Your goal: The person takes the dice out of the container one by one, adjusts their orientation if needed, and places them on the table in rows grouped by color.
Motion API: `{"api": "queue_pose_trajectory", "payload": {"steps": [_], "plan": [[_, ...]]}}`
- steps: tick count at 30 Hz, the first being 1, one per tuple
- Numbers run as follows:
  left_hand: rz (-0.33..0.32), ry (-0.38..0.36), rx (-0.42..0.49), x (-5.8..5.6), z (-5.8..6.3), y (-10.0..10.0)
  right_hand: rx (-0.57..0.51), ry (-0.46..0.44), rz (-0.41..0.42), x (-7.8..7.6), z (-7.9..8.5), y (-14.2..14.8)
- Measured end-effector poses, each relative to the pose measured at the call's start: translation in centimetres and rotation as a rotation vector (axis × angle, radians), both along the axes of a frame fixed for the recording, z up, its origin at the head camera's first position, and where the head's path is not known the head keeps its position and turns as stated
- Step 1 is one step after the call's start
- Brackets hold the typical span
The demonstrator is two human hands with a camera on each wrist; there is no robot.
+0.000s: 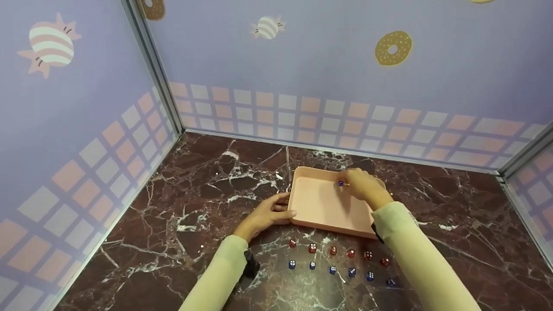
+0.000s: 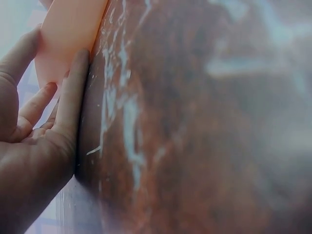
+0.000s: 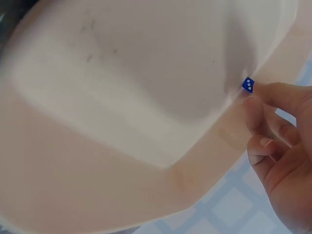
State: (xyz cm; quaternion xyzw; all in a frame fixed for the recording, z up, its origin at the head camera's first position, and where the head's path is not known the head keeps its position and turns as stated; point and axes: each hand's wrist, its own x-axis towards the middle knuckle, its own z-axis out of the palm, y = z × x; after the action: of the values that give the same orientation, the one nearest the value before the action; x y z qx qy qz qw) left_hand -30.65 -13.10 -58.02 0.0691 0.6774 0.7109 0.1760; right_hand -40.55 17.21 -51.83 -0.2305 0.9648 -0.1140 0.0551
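A blue die [image 1: 341, 183] is pinched between the thumb and fingertip of my right hand [image 1: 365, 188], over the far part of a shallow peach tray [image 1: 317, 229]. White pips show on the die [image 3: 248, 85] in the right wrist view, close by the tray's inner wall. My left hand [image 1: 268, 211] rests against the tray's left side, its fingers fairly straight on the outer wall and the thumb by the near left corner. In the left wrist view, the fingertips of the left hand [image 2: 44, 126] touch the tray's wall [image 2: 68, 36].
In front of the tray lie a row of several red dice [image 1: 333, 250] and, nearer, a row of several blue dice [image 1: 332, 269]. They sit on a dark red marbled table [image 1: 181, 250]. Patterned panels [image 1: 302, 60] enclose the back and sides.
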Motion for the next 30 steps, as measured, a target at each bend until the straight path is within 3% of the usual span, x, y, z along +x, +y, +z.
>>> {"api": "queue_pose_trajectory", "payload": {"steps": [10, 21, 30], "plan": [[-0.024, -0.011, -0.006, 0.0, -0.1, 0.5, 0.058, 0.084, -0.028, 0.0, -1.3, 0.1], [-0.003, -0.004, -0.004, -0.1, 0.4, -0.3, 0.017, 0.028, 0.045, 0.7, -0.2, -0.3], [0.002, 0.003, -0.025, 0.1, 0.0, -0.2, -0.023, -0.031, 0.097, 1.4, -0.3, 0.5]]}}
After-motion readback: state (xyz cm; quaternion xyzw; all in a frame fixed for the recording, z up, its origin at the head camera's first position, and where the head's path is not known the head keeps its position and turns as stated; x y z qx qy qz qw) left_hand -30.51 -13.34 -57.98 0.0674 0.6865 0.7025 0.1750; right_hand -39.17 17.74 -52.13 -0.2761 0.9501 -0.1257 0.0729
